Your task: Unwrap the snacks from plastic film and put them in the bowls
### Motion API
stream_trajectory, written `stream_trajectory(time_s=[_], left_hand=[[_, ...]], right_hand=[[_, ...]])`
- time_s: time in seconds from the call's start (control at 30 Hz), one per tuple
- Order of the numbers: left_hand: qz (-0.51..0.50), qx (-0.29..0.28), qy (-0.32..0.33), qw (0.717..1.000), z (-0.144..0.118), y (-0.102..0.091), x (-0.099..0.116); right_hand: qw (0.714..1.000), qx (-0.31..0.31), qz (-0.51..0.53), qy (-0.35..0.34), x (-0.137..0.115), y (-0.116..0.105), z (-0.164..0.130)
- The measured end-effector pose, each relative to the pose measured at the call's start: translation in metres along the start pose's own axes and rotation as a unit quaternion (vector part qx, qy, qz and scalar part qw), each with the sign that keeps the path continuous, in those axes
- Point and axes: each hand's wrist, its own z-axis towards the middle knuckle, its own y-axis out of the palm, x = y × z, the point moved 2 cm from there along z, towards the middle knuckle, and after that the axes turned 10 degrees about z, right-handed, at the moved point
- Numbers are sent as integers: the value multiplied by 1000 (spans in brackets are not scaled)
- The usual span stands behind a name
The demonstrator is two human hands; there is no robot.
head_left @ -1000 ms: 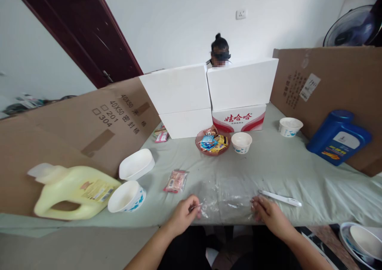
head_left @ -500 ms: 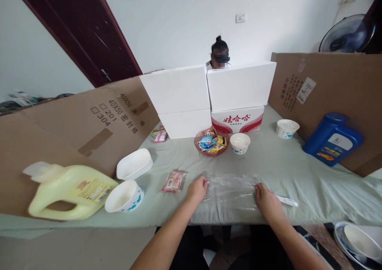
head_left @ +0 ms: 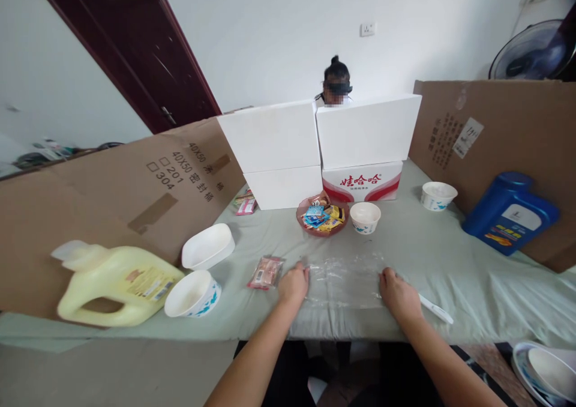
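Grey-green cloth covers the table (head_left: 450,263). Left hand (head_left: 293,284) and right hand (head_left: 396,293) press flat, fingers loosely curled, on opposite edges of a clear plastic sheet (head_left: 344,275), holding it spread between them. A white pen-like tool (head_left: 434,310) lies just beside the right hand, partly hidden by it. The sheet's far edge is hard to trace. A snack packet (head_left: 265,272) lies just left of the left hand.

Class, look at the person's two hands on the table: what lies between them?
In the head view, a sheet of clear plastic film lies flat on the pale green tablecloth, spanning from the left hand to the right hand.
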Motion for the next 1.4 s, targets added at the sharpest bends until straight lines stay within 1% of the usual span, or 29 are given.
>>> stream_trajectory(time_s=[0.13,0.23,0.37,0.4,0.47,0.5,0.53,0.57,0.63,0.67,0.7,0.73,0.8,0.83,0.87,0.9,0.93,0.97,1.0,1.03,1.07,1.1,1.13,1.2,1.3,1.33,1.4], left_hand=[[-4,16,-6,1000,-4,4,6],[-4,15,-12,1000,-4,7,8],[-9,15,-14,1000,-3,2,8],[-11,29,-14,999,-4,-1,9],[-21,89,7,996,-9,-10,13],[-30,122,39,991,-12,-14,18],[-42,147,91,984,-16,-17,25],[-55,157,159,973,-19,-18,33],[-80,134,299,941,-23,-14,49],[-90,117,347,926,-24,-11,56],[-95,98,372,918,-23,-7,60],[-96,81,377,918,-21,-2,63],[-88,53,354,930,-15,7,64],[-83,41,343,935,-13,11,63],[-79,34,337,938,-12,13,62],[-77,31,335,939,-12,14,62],[-77,31,335,938,-12,15,61],[-78,31,336,938,-13,15,61],[-80,33,337,938,-13,14,61],[-81,36,335,938,-14,13,61],[-81,38,333,939,-15,12,61],[-79,39,329,940,-15,11,60],[-77,38,323,943,-14,11,58],[-69,31,305,949,-12,13,51],[-60,25,259,964,-8,15,30],[-60,31,245,967,-7,16,22],[-75,62,241,966,-10,14,6]], right_hand=[[1000,-9,23,12,-1,-3,11],[999,-25,32,19,-2,-1,23],[999,-34,32,14,-5,1,36],[999,-34,33,13,-6,1,37],[999,-36,33,12,-9,2,40],[999,-37,33,11,-10,2,42],[999,-38,33,10,-11,3,43],[999,-40,34,9,-12,4,45],[999,-42,33,5,-13,5,48],[999,-42,33,3,-13,4,50],[999,-40,32,1,-12,2,51],[999,-33,31,-3,-12,0,51],[999,-12,28,-14,-13,-8,50],[999,2,28,-29,-15,-11,48],[998,17,31,-59,-18,-13,45],[993,31,39,-106,-23,-13,42],[984,38,53,-169,-30,-11,39],[967,35,70,-241,-37,-7,35],[947,23,86,-309,-43,-1,33],[928,2,99,-360,-49,6,32],[916,-24,104,-386,-52,14,32],[914,-49,101,-390,-54,20,35],[919,-68,92,-378,-53,25,38],[936,-88,68,-335,-45,29,47],[952,-85,46,-291,-24,21,54],[953,-82,50,-288,-16,16,53],[944,-80,77,-310,-1,5,48]])
